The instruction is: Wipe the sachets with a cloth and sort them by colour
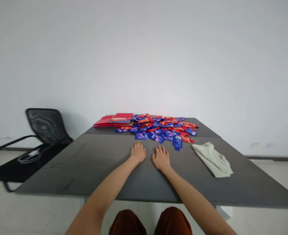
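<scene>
My left hand (138,152) lies palm down on the dark grey table (90,163), its fingers stretched forward and holding nothing. Beside it, a short gap to the right, my right hand (161,157) rests flat too, fingers slightly spread and bare. Just beyond both fingertips spreads a heap of blue and red-orange printed packets (158,129), which neither hand touches. One blue packet (177,142) lies at the near edge of the heap, ahead and right of my right hand.
Red flat folders or cartons (116,120) are stacked left of the heap. A crumpled pale cloth (213,159) lies on the table's right side. Left of the table stands a black mesh chair (47,125) with a white cable-like item (29,156) on its seat. A white wall rises behind.
</scene>
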Tool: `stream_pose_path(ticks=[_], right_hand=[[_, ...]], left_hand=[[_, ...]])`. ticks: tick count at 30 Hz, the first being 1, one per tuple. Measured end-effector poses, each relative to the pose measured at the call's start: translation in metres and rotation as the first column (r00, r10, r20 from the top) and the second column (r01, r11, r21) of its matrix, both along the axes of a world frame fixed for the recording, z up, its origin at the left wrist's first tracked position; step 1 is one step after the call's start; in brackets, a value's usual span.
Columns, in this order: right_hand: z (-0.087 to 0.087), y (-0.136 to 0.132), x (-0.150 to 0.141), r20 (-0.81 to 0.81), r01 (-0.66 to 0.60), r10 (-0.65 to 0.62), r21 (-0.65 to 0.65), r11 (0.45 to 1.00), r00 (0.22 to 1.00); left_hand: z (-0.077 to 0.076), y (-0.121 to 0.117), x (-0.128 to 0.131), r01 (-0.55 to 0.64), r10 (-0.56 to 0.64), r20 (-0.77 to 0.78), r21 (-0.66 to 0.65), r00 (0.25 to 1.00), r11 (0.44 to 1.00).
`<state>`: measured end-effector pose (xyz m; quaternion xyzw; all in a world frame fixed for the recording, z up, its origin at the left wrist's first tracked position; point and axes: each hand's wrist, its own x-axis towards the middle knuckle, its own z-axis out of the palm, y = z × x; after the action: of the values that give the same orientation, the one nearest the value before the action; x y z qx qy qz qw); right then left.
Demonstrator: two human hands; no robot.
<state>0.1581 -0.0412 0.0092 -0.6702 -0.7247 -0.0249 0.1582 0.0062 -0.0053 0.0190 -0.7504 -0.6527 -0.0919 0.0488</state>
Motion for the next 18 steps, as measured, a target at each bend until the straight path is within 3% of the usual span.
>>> stream_pose_path(ticks=[4,8,13,15,18], right_hand=[[-0.003,0.002,-0.001,0.031,0.0,0.0,0.009,1.0,1.0],[-0.004,0.002,-0.001,0.03,0.01,-0.011,0.019,1.0,1.0],[-0.002,0.001,0.0,0.008,0.015,-0.015,0.013,1.0,1.0],[-0.002,0.002,0.0,-0.005,0.012,-0.012,0.016,1.0,1.0],[-0.003,0.004,0.0,-0.021,0.005,-0.005,0.01,1.0,1.0]], left_hand=[[0.026,0.019,-0.016,0.115,-0.123,-0.028,-0.203,0.992,0.972],[0.064,0.055,-0.051,0.129,-0.14,-0.028,-0.245,0.99,0.961],[0.107,0.098,-0.096,0.11,-0.111,0.003,-0.094,0.994,0.989],[0.114,0.111,-0.114,0.07,-0.07,0.033,-0.002,0.997,0.998],[0.113,0.132,-0.134,-0.025,0.018,0.075,0.099,0.997,0.995]])
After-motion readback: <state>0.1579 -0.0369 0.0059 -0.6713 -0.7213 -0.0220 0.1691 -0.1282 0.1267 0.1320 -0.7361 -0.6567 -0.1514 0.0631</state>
